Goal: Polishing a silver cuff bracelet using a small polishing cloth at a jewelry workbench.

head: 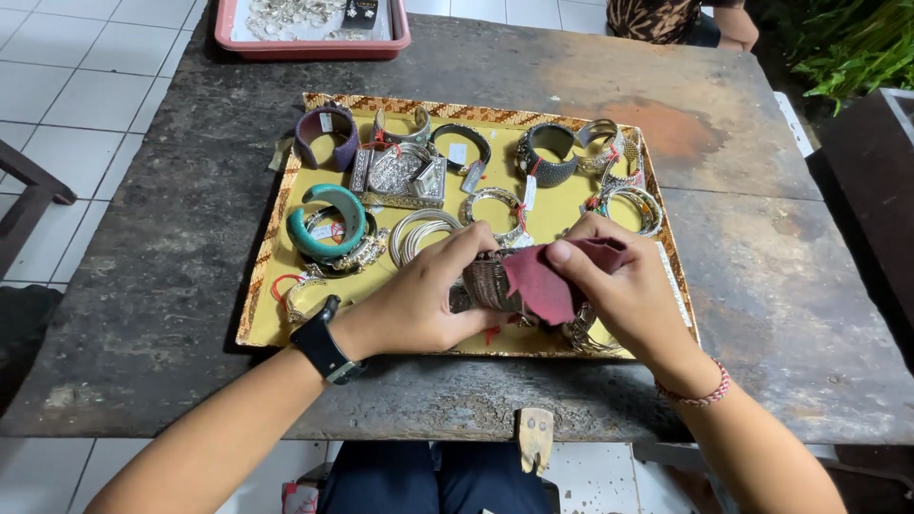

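I see a dark, weathered wooden table (171,286) with a rusty stain far right; white tiled floor (86,86) on the left and near; green plants (847,43) far right; even daylight, dark furniture leg (33,190) at left

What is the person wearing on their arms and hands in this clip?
Both forearms are bare, no sleeves or gloves. The left hand has a black watch with a dark strap on its wrist. The right hand has a thin beaded bracelet in red and white. No rings visible.
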